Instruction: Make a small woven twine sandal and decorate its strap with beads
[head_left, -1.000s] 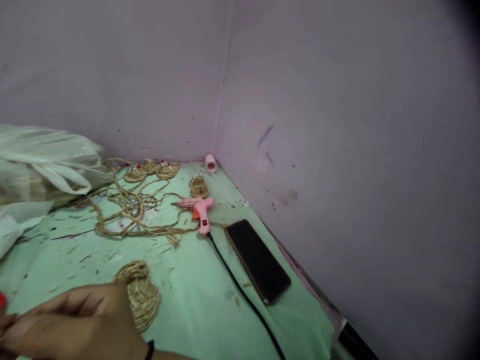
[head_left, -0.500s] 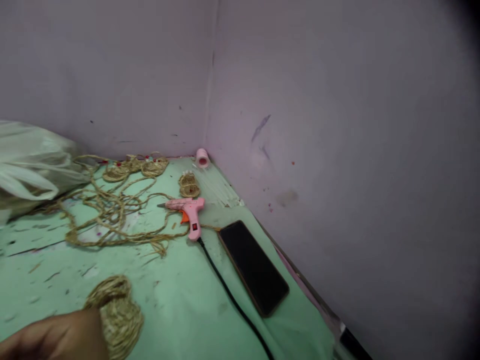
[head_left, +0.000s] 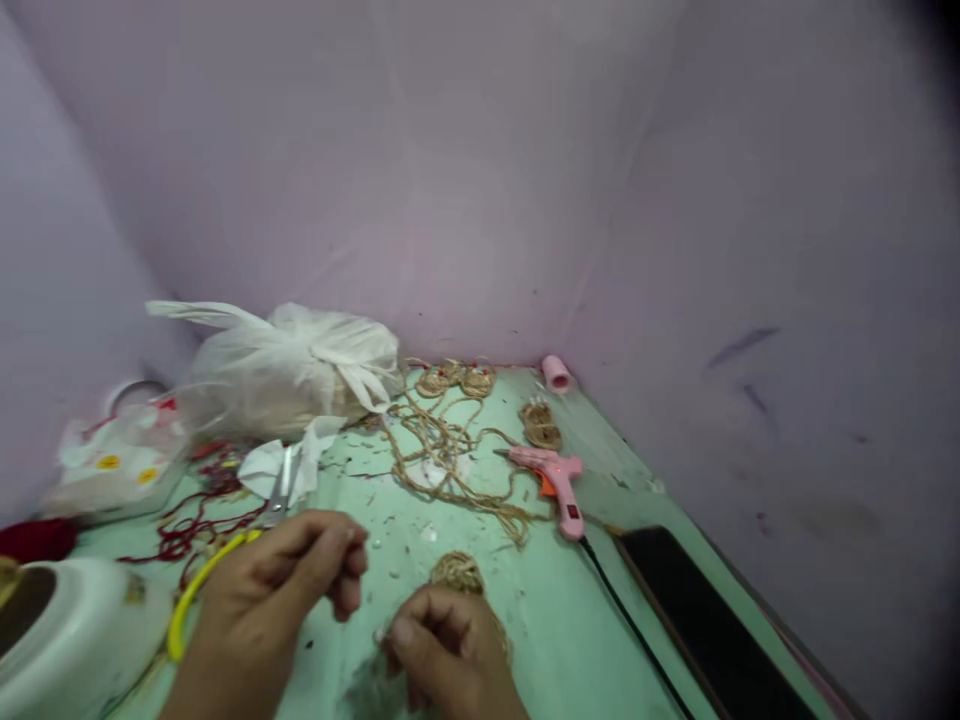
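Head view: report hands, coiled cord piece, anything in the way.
Left hand curled, partly hiding scissors. Right hand curled; both contents unclear. Coiled cord piece on table, right hand blocking part.

I see the coil of twine (head_left: 457,570) rough and fibrous, my scissors (head_left: 279,492) smooth metal with a plastic handle (head_left: 178,625), the glue gun (head_left: 551,465) smooth plastic, the bag (head_left: 300,350) thin, crinkled, translucent plastic, and the scuffed wall (head_left: 465,180) matt.

The coiled tan cord (head_left: 457,570) lies — partly hidden — behind the right hand (head_left: 455,645).
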